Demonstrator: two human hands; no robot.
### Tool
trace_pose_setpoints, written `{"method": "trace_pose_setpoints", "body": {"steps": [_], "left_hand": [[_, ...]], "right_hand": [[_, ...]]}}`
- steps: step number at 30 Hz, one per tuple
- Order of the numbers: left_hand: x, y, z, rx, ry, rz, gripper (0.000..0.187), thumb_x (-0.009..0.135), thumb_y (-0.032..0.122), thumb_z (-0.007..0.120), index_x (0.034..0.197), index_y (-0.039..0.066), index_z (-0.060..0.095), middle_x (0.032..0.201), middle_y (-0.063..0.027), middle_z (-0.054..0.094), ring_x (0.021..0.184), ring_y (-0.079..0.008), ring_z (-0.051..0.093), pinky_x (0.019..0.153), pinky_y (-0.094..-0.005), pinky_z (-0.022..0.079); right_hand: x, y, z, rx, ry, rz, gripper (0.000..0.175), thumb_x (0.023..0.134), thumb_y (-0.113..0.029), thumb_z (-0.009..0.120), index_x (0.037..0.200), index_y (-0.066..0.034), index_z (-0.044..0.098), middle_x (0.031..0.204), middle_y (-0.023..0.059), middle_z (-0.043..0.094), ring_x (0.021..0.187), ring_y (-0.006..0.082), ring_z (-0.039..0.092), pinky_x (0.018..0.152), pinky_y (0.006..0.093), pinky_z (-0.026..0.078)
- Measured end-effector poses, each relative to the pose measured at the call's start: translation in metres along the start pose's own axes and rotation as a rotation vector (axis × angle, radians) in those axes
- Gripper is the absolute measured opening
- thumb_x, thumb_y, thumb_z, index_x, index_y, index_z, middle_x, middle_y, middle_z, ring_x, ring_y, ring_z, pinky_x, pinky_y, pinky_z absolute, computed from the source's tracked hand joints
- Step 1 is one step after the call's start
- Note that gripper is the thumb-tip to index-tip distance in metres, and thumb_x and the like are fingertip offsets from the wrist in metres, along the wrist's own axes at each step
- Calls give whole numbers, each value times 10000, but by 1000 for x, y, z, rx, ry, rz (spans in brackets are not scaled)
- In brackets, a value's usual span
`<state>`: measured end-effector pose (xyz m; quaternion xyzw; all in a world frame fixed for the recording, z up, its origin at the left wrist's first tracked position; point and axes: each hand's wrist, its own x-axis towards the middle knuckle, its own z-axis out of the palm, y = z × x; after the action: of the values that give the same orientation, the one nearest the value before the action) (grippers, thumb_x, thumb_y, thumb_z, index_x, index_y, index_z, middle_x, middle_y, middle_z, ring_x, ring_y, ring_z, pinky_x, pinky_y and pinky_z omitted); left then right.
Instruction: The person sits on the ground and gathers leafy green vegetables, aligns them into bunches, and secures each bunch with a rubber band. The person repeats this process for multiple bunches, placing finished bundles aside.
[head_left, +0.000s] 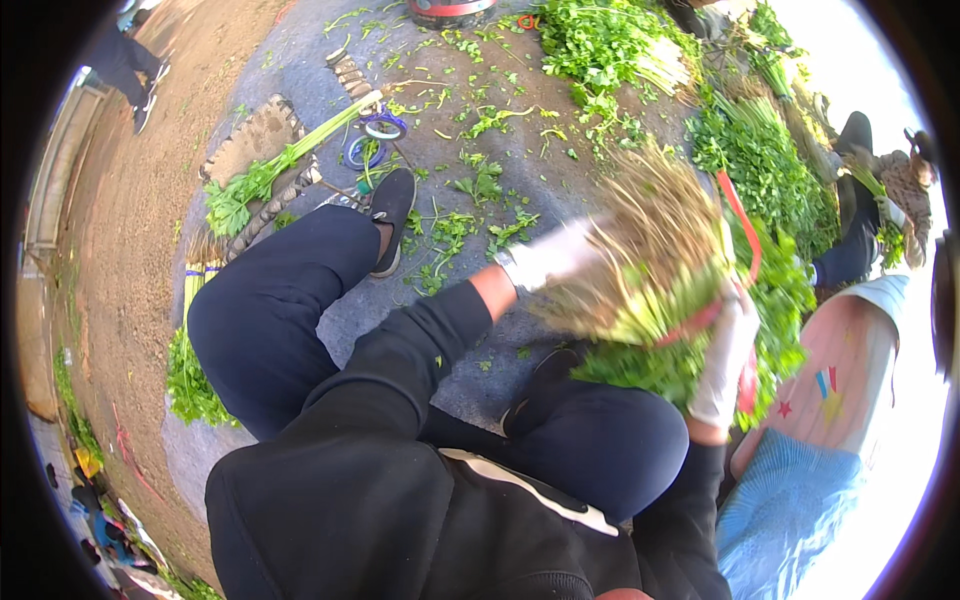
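Observation:
A large bundle of leafy celery (637, 307) lies by my right knee, its tangled brown roots (660, 217) pointing up and away from me. Around the bundle runs a red strap (739, 217), with a loose end rising beside the stalks. My gloved right hand (727, 345) grips the bundle's right side, near the strap. Against the left edge of the roots is my gloved left hand (562, 255), blurred by motion. Its fingers are hidden or smeared, so its grip is unclear.
Blue tape rolls (384, 126) and a single celery stalk (315, 139) lie near my left shoe. Taped bunches (193, 352) rest beside my left knee. Celery piles (607, 52) and a bucket (451, 9) stand farther off. Another person (892, 187) sits at right, holding celery.

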<state>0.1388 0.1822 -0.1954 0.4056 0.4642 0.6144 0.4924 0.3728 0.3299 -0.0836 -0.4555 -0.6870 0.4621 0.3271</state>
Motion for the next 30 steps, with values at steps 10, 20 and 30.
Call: {"method": "trace_pose_setpoints", "body": {"steps": [10, 20, 30], "left_hand": [[-107, -77, -102, 413, 522, -339, 595, 870, 280, 672, 1337, -41, 489, 1326, -215, 567, 1190, -309, 577, 1008, -359, 450], [-125, -50, -68, 664, 367, -160, 512, 869, 293, 667, 1259, -21, 563, 1219, -203, 631, 1098, -314, 620, 942, -380, 486], [-163, 55, -29, 694, 296, -121, 544, 861, 278, 680, 1280, -41, 542, 1229, -218, 621, 1146, -310, 606, 972, -372, 477]], "right_hand": [[-20, 83, 89, 62, -354, 92, 235, 950, -208, 621, 1073, -12, 662, 911, 41, 688, 805, 102, 651, 721, 229, 490], [-144, -122, -125, -648, -358, 52, 162, 905, -45, 619, 1042, 20, 676, 903, 57, 709, 799, 127, 655, 743, 275, 526], [-211, -406, -148, -889, -208, -834, 183, 896, -59, 602, 1063, -29, 669, 922, 79, 696, 873, 156, 644, 817, 288, 473]]}}
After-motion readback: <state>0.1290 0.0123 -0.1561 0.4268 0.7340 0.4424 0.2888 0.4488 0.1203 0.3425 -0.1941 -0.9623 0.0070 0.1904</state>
